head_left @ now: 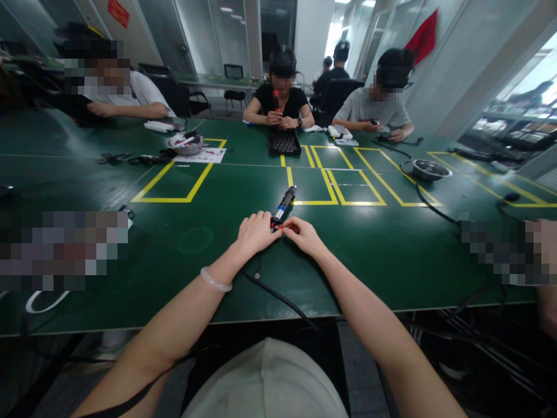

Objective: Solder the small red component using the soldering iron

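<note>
On the green table in front of me lies a black tube-shaped device [285, 203] with a blue and white label and a silvery tip, pointing away and to the right. My left hand [256, 235] is closed on its near end, where red and orange parts show, perhaps wires. Against that same end, my right hand [303, 235] pinches with thumb and forefinger; the small piece between them is partly hidden. A black cable [282, 299] runs from under my hands toward the table's front edge. Beside it lies a small metal ring terminal [257, 276].
Several people sit around the table. Across from me, a person holds a red-tipped tool [276, 98] over a black tray [284, 143]. Yellow tape [315, 203] marks rectangles on the table. A round metal dish [431, 170] and a long black cable [424, 194] lie at right.
</note>
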The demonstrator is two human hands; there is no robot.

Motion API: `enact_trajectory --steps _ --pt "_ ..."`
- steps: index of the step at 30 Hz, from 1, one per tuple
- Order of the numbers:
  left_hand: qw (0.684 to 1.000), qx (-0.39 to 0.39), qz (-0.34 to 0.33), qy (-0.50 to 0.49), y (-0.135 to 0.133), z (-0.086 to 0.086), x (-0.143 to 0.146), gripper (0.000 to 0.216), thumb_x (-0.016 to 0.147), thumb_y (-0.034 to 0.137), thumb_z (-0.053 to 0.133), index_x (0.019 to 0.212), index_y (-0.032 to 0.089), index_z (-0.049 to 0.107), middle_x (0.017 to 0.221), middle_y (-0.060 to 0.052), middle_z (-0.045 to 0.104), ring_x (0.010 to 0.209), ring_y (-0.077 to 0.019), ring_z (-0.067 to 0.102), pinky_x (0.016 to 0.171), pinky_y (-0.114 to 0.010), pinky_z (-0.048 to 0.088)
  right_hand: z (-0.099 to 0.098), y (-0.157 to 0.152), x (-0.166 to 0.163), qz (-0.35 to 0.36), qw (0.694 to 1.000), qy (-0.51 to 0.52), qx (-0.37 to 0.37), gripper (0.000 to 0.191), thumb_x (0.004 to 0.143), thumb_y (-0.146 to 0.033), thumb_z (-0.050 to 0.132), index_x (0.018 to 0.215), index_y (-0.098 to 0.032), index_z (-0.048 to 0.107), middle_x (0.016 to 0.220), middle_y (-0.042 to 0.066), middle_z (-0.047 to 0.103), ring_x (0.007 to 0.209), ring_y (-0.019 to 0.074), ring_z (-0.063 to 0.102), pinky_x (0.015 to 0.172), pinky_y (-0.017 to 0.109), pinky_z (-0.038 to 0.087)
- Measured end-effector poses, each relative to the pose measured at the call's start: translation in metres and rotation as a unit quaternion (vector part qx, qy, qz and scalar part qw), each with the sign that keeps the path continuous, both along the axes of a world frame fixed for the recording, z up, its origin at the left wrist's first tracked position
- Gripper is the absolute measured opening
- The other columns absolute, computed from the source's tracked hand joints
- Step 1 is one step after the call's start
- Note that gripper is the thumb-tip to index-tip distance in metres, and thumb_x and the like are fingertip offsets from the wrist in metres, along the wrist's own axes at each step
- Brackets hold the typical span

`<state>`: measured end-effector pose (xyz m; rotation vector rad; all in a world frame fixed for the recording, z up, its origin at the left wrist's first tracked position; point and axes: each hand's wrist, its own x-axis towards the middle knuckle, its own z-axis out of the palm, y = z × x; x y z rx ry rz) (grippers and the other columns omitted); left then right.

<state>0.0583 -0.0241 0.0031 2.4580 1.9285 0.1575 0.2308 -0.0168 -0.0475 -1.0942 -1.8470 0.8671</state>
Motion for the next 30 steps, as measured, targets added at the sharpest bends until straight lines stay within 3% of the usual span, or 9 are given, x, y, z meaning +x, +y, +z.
enact_trajectory --steps 9,14,19,30 --pt "1.000 -0.016 -0.004 -0.020 0.006 -0.004 -0.012 0.063 0.080 0.070 0.045 0.109 0.016 0.057 0.111 -0.015 0.061 0.105 -0.0318 0.058 0.085 -0.040 0.044 0.009 -0.004 0.001 0.001 1.000 -0.004 0.005 0.015 0.085 -0.030 0.058 0.085 -0.016 0.065 0.078 0.002 0.065 0.068 0.0134 0.056 0.067 0.025 0.043" --pt "1.000 -0.027 0.002 -0.009 0.002 -0.002 -0.035 0.065 0.075 0.073 0.049 0.109 0.018 0.058 0.110 -0.014 0.062 0.103 -0.0312 0.059 0.085 -0.038 0.044 0.009 -0.003 0.003 -0.007 1.000 -0.024 0.016 0.016 0.086 -0.030 0.057 0.086 -0.016 0.065 0.081 0.002 0.067 0.069 0.0134 0.056 0.068 0.025 0.043" --pt "0.999 -0.032 0.030 0.015 0.000 0.001 -0.075 0.070 0.074 0.077 0.045 0.111 0.019 0.059 0.111 -0.015 0.062 0.104 -0.0336 0.059 0.084 -0.041 0.045 0.008 -0.004 0.004 -0.010 0.999 -0.029 0.017 0.016 0.086 -0.029 0.056 0.087 -0.017 0.066 0.079 0.002 0.066 0.068 0.0135 0.056 0.067 0.025 0.043" --pt "0.974 -0.075 0.203 0.059 0.016 0.013 -0.190 0.086 0.074 0.083 0.039 0.122 0.013 0.052 0.125 -0.021 0.056 0.108 -0.0362 0.056 0.084 -0.044 0.045 0.010 -0.006 0.003 -0.002 0.999 -0.047 0.023 0.016 0.086 -0.028 0.056 0.086 -0.017 0.066 0.077 0.001 0.065 0.067 0.0127 0.054 0.065 0.024 0.042"
